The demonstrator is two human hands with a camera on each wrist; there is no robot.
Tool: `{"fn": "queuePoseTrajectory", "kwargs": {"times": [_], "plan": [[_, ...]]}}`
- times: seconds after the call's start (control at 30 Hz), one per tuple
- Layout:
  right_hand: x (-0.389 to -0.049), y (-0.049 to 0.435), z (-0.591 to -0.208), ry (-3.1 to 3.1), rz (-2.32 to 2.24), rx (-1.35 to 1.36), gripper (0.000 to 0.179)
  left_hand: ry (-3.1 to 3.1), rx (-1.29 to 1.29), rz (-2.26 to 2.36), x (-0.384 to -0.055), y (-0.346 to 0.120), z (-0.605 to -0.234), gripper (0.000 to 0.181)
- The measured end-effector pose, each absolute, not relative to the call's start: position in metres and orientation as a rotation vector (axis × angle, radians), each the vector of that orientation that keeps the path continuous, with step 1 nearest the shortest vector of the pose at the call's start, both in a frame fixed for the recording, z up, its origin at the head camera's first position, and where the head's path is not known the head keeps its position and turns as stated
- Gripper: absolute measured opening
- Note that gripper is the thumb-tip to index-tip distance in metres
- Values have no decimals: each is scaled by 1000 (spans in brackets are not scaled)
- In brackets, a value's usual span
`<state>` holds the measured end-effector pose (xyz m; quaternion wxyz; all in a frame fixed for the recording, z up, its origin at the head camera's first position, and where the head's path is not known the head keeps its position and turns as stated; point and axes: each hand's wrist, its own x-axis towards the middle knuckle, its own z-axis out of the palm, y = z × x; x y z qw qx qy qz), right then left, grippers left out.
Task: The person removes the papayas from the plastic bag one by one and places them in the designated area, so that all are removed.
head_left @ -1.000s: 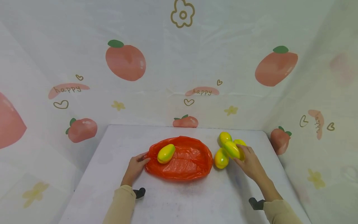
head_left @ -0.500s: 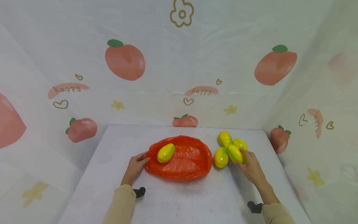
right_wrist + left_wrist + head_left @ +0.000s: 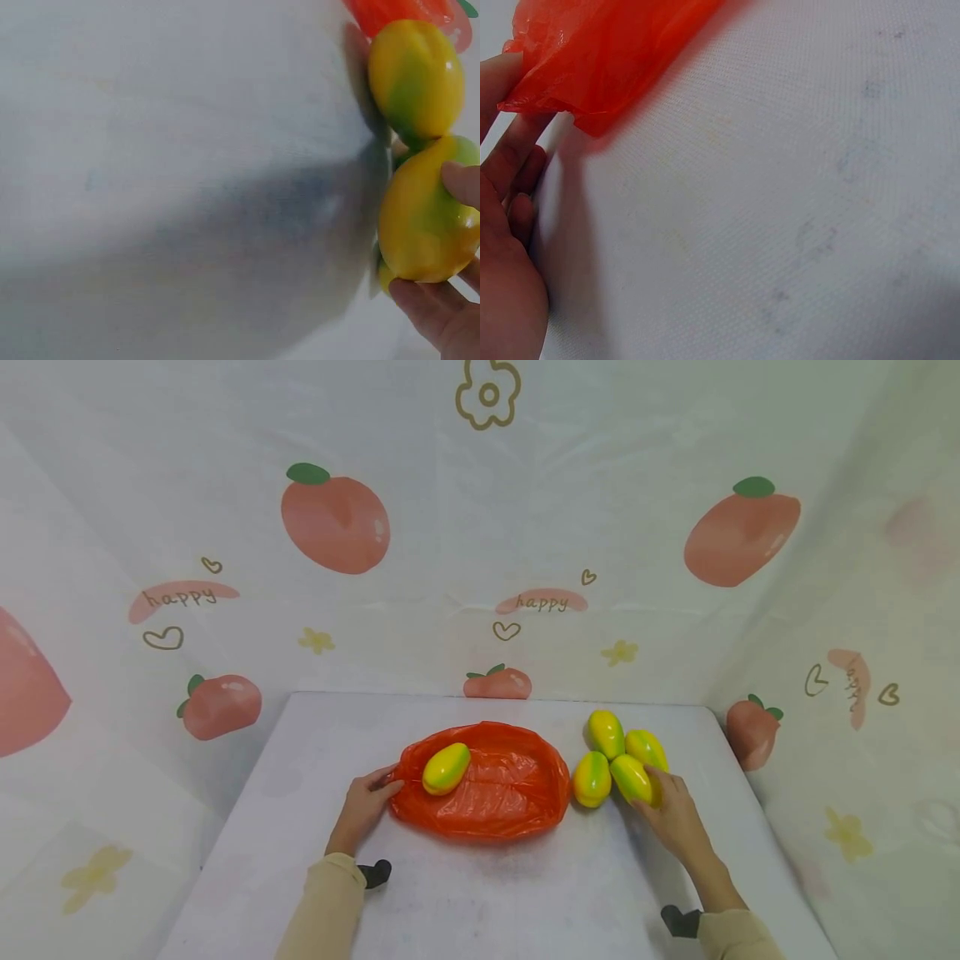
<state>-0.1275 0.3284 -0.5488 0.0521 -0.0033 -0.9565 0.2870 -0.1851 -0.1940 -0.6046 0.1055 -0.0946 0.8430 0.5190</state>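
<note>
In the head view a red plastic bag (image 3: 498,806) lies spread open on the table, its edge raised all round. One glossy yellow-green mango (image 3: 446,768) rests inside it toward the left. My left hand (image 3: 364,810) pinches the bag's left edge between thumb and fingers; the left wrist view shows the thin red film (image 3: 622,60) at those fingers. To the right of the bag, my right hand (image 3: 681,818) grips a mango (image 3: 631,777) with the thumb on one side and fingers on the other. In the right wrist view this mango (image 3: 424,217) overlaps its neighbour.
Several more mangoes cluster around the held one: one near the bag's right edge (image 3: 592,779), one at the back (image 3: 606,733) and one at the right (image 3: 646,747). A white table (image 3: 480,902) carries everything. A fruit-printed curtain (image 3: 420,635) surrounds its back and sides.
My right hand has moved down and slightly right with its mango, which now lies lower among the others. The left hand and the bag have stayed put.
</note>
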Motion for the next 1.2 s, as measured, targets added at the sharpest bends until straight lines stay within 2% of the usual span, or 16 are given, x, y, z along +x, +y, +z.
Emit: {"fn": "queuePoseTrajectory", "kwargs": {"times": [0.67, 1.2], "plan": [[-123, 331, -551, -3033, 905, -128, 69, 2468, -288, 1538, -184, -193, -603, 49], [-126, 333, -546, -3023, 760, -50, 71, 2492, -268, 1524, -182, -191, -597, 49]]}}
